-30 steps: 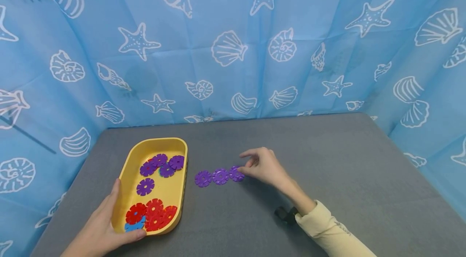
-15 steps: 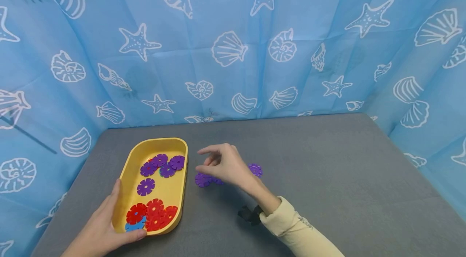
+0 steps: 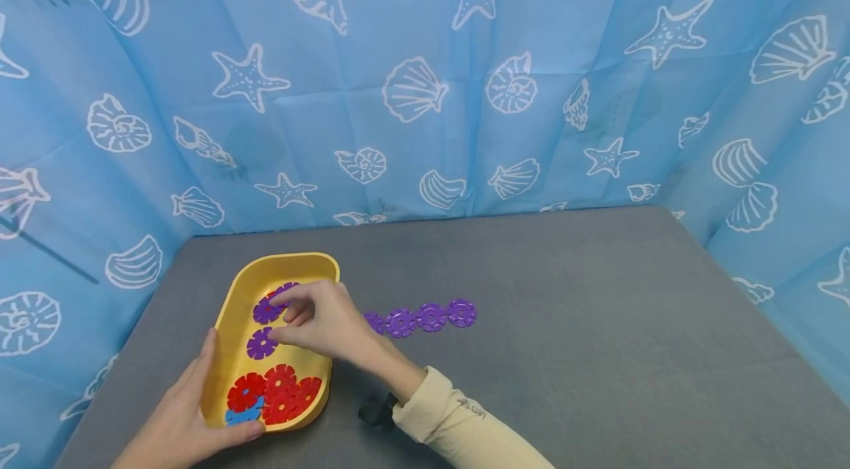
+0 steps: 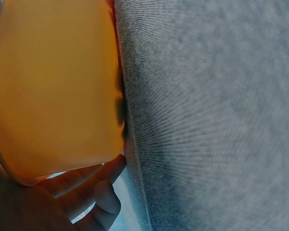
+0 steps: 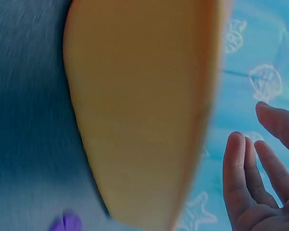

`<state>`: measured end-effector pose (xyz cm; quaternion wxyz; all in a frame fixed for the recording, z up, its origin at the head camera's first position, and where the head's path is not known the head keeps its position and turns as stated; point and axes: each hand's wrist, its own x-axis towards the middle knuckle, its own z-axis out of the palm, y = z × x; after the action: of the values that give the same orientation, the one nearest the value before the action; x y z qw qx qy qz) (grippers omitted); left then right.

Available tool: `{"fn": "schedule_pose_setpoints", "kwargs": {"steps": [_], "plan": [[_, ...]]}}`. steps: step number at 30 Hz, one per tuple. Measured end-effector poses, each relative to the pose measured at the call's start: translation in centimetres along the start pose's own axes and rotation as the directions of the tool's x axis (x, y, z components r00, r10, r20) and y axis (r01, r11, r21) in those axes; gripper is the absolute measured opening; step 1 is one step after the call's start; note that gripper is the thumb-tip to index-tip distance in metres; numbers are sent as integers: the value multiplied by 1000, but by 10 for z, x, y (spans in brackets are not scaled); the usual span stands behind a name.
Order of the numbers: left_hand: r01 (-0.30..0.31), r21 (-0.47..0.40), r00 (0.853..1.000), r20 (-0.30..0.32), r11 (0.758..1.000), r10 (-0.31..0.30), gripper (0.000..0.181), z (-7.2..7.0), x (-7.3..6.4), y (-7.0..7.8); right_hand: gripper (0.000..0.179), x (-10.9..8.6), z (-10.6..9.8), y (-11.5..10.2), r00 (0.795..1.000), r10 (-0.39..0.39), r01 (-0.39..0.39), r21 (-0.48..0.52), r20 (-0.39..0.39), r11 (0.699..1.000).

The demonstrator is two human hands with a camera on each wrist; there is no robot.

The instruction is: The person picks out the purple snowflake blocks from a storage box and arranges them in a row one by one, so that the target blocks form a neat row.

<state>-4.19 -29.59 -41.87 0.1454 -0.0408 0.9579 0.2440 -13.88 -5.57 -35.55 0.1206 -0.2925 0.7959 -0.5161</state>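
A yellow tray (image 3: 282, 264) lies at the left of the head view. My left hand (image 3: 175, 410) grips its near left corner, thumb along the near rim and fingers at the left side. In the tray are purple notched flower discs (image 3: 260, 344), red ones (image 3: 279, 380) and a blue one (image 3: 243, 412). My right hand (image 3: 325, 325) hovers over the tray's right part, thumb and index finger apart beside the lone purple disc, with nothing between them. It hides some purple discs behind it. In the right wrist view, the fingers (image 5: 235, 166) are spread above the tray's side.
Right of the tray, a row of several purple discs (image 3: 432, 317) lies on the grey table cloth (image 3: 598, 336). My right forearm crosses in front of its left end. A blue curtain (image 3: 425, 85) with white shell prints hangs behind the table.
My right hand has left the right end of the purple row and moved left, over the tray. The rightmost purple disc is now uncovered. The left hand stays on the tray.
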Motion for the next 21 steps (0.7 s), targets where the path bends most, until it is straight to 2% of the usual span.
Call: {"fn": "schedule_pose_setpoints", "kwargs": {"steps": [8,14,18,21], "plan": [[-26,-5,1000,-13,1000,26,141,-1,1,0,37,11,41,1,997,76,-76,5,6,997],[-15,-4,1000,-10,1000,15,142,-1,0,2,35,17,58,9,989,147,-147,-16,-3,989],[-20,0,1000,-1,1000,20,141,-1,0,1,33,20,65,12,983,182,-184,-101,-24,978],[-34,13,999,-9,999,34,139,-1,2,-1,34,22,72,14,976,213,-218,-197,-44,956]]}}
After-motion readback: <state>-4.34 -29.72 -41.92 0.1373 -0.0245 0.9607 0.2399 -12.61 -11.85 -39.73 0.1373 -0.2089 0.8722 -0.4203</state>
